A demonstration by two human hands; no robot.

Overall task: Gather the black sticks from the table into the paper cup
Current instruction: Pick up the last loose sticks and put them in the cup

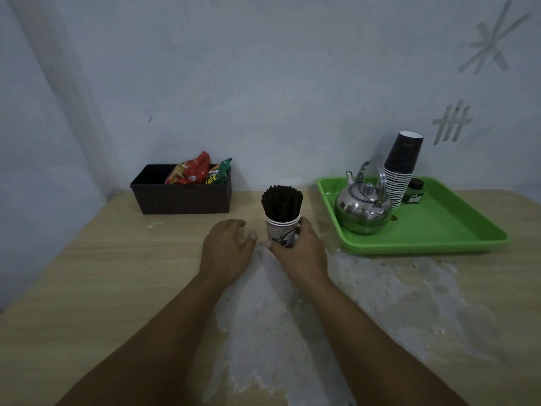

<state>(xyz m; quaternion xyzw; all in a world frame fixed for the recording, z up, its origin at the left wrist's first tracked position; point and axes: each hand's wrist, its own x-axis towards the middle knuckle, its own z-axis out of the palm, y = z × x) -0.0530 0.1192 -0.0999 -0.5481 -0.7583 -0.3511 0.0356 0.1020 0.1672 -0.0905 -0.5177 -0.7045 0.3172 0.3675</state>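
Note:
A white printed paper cup [281, 231] stands upright on the wooden table [102, 259], near the middle. A thick bundle of black sticks [282, 205] stands in it, their tops fanning out above the rim. My right hand [301, 253] wraps around the cup's right side and base. Just left of the cup, my left hand [227, 250] rests palm down on the table with fingers loosely spread, holding nothing. No loose sticks show on the table.
A dark brown box [181, 197] with snack packets sits at the back left. At the right is a green tray [439, 230] carrying a steel kettle [363, 206], a stack of paper cups [399, 171] and a small green jar [413, 191]. A worn whitish patch covers the near tabletop.

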